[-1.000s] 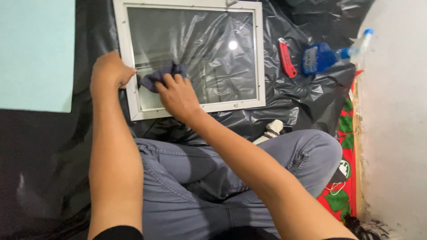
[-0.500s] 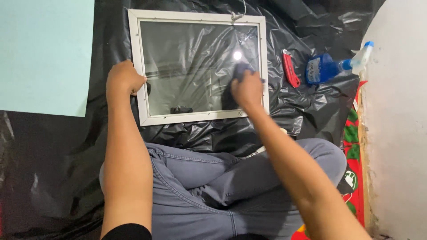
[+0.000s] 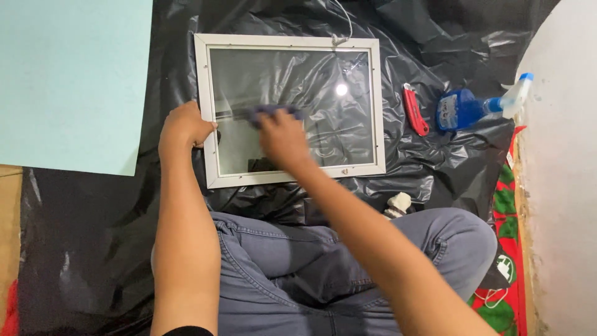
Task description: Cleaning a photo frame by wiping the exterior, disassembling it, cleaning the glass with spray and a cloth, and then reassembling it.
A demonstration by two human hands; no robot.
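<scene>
We see a white-framed glass pane (image 3: 289,112) lying flat on black plastic sheeting (image 3: 435,168) that covers the floor, directly ahead of our crossed legs in grey jeans (image 3: 298,274). A thin white cord (image 3: 344,28) loops off the middle of the frame's far edge.

Our right hand (image 3: 283,137) rests on the glass left of its centre, palm down, pressing a small dark blue cloth (image 3: 273,112) against the pane; the fingers are together over the cloth, which pokes out beyond the fingertips. Our left hand (image 3: 183,124) sits at the frame's left edge, fingers curled onto the white rail and holding it. A bright spot of light reflects off the glass to the right of the cloth.

Right of the frame, apart from it, a red utility knife (image 3: 415,111) lies on the sheeting. Just beyond the knife lies a spray bottle (image 3: 469,109) on its side, with blue liquid inside its clear body and a white trigger head with a blue tip pointing toward the pale wall (image 3: 559,186). A crumpled white scrap (image 3: 398,204) sits by our right knee. A pale blue-green board (image 3: 68,81) lies to the left of the sheeting, and a red and green patterned mat (image 3: 507,274) runs along the wall's foot.
</scene>
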